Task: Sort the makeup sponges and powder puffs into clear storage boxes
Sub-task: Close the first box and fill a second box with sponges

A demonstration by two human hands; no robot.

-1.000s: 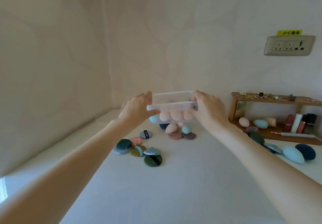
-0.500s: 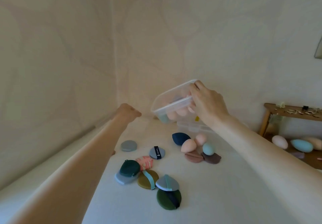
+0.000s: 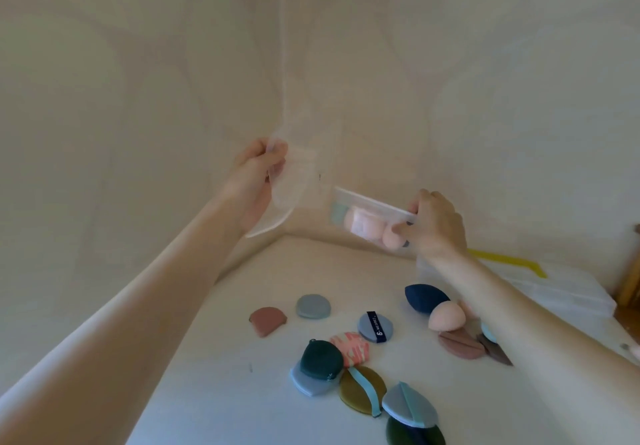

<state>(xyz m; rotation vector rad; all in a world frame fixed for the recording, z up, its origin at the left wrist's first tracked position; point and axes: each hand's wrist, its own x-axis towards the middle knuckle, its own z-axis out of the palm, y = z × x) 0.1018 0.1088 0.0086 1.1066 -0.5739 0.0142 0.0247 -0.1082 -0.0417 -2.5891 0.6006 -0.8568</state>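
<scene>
The right hand [image 3: 438, 225] holds a clear storage box [image 3: 372, 218] in the air above the far end of the table [image 3: 221, 392], thumb and fingers pinched on the box's near end wall so that it hangs tilted, its open rim facing up and away. Inside it lie several pink makeup sponges [image 3: 367, 225], with something pale blue at the far end that is too blurred to name. The left hand [image 3: 258, 185] has its grip closed on the edge of a clear lid [image 3: 294, 188], held upright and apart from the box, to its left. The box looks like thin moulded plastic: light, fairly stiff at the rim but likely to flex along its long walls, and smooth enough to slide in a one-ended pinch, so a hold at both ends or under the base would seem steadier. The lid, being a thin sheet, probably bends easily and is best taken by its rim. The sponges appear soft and nearly weightless; they should compress under the fingers and could roll out if the box tips further. On the table lie the unsorted pieces: a dark blue sponge [image 3: 424, 297] touching a peach sponge [image 3: 446, 316], and flat powder puffs such as a dark green puff [image 3: 320, 358] and a grey-blue puff [image 3: 375, 327] with a strap, which look limp and easy to pinch by an edge or the band. A second clear box [image 3: 554, 289] sits at the right.
</scene>
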